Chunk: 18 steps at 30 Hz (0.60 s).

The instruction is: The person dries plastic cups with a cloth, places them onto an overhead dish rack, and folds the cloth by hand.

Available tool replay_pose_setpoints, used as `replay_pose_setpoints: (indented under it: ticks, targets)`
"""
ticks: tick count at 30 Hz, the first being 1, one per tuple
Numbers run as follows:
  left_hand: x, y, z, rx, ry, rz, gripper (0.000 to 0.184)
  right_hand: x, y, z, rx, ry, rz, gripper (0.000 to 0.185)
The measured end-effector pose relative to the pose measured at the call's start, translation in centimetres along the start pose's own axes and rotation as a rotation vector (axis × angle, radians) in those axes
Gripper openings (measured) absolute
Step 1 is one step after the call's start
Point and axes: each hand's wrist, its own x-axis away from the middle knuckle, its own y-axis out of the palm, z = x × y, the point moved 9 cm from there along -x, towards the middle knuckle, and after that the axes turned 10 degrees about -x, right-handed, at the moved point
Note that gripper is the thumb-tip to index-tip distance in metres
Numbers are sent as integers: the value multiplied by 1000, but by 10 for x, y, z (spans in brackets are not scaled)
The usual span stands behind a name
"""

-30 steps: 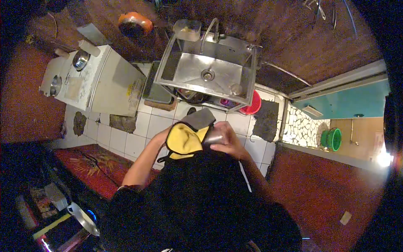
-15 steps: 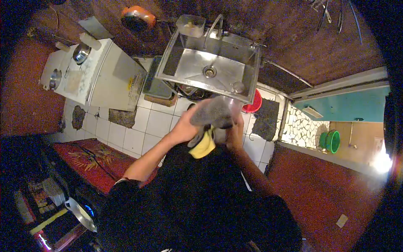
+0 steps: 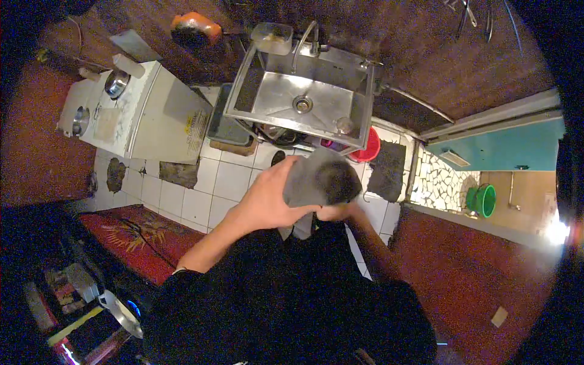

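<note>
In front of my body, close to the camera, I hold a grey, soft-looking cloth-like thing (image 3: 307,179) with a dark round patch (image 3: 340,181) on its right side. Blur hides whether that patch is a hollow or another item. My left hand (image 3: 267,191) is closed round its left side, thumb along the bottom. Under its lower right edge, my right hand (image 3: 338,212) is closed against it and mostly covered. Paler grey fabric (image 3: 299,230) shows just below my hands. Beyond them stands a steel sink (image 3: 340,103) with a curved tap (image 3: 299,52).
A clear plastic container (image 3: 272,39) sits at the sink's back left corner. Below the sink are a red basin (image 3: 367,149) and a grey tub (image 3: 230,131). A white fridge-like cabinet (image 3: 170,118) stands left, bearing metal bowls. A green bucket (image 3: 485,201) is at right.
The grey thing has turned, bringing its dark round patch into view. The yellow cloth part hanging below it is out of sight. My right hand has moved down and inward beneath it.
</note>
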Motion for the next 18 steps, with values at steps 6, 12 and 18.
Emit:
replay_pose_setpoints:
  ticks: [6, 12, 18]
  targets:
    - [-2, 26, -29, -37, -57, -504, 68, -16, -4, -39, 68, 12, -87, 68]
    - [9, 35, -8, 805, -269, -620, 62, -2, -19, -1, -39, 34, 9, 77]
    - [16, 65, -37, 1605, -962, -247, 37, 11, -40, -10, -12, 36, 233, 71]
